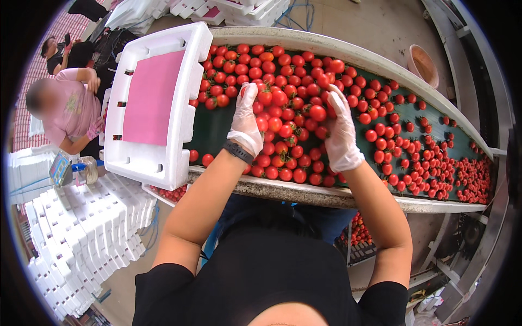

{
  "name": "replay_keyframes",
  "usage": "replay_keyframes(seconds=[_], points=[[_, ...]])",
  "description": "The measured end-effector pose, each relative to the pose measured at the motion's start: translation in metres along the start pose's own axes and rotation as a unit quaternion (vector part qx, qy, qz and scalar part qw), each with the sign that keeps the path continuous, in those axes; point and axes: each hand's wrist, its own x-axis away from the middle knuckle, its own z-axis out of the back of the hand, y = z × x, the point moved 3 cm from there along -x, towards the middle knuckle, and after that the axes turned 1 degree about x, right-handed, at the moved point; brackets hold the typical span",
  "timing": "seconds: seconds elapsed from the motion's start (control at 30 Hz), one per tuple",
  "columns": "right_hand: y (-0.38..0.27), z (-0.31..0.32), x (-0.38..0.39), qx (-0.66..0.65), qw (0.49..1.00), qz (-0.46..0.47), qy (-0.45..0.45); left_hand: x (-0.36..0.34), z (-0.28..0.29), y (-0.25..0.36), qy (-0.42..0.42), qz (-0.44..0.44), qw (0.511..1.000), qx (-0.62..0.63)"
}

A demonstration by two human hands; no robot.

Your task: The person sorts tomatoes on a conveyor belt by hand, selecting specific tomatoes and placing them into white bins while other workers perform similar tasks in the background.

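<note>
Gloved in thin clear plastic, my left hand (246,120) and my right hand (342,136) face each other over a green conveyor belt (209,127). Between them they cup a heap of red cherry tomatoes (279,98), fingers curved round the heap's two sides. The cupped tomatoes look larger than those around them. My right fingertips touch tomatoes at the far side; the left fingers are partly hidden. Several loose tomatoes (405,163) spread along the belt to the right. At the belt's left end sits a white foam box (185,117) with a pink sheet (154,98) in it.
Pale rails (304,192) edge the belt. Stacked white foam boxes (92,217) stand at left, near a scale (61,167). Another person in pink (76,106) is farther left. A crate of tomatoes (359,233) lies below the belt; a round tub (423,65) is beyond it.
</note>
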Motion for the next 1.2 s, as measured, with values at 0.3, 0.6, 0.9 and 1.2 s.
replay_keyframes(seconds=[0.3, 0.6, 0.9, 1.2], points=[[0.008, -0.050, -0.007, -0.043, 0.990, 0.117, -0.061, 0.000, -0.049, -0.021, 0.011, -0.212, 0.975, -0.071], [-0.042, -0.125, 0.054, -0.083, 0.977, 0.154, -0.123, 0.067, -0.100, 0.034, -0.057, -0.344, 0.935, -0.060], [0.014, -0.271, 0.066, -0.016, 0.945, -0.101, -0.312, 0.104, -0.024, 0.183, 0.062, -0.394, 0.900, -0.176], [-0.046, -0.164, 0.054, 0.216, 0.909, 0.120, -0.337, 0.150, -0.022, 0.168, 0.055, -0.554, 0.683, -0.473]])
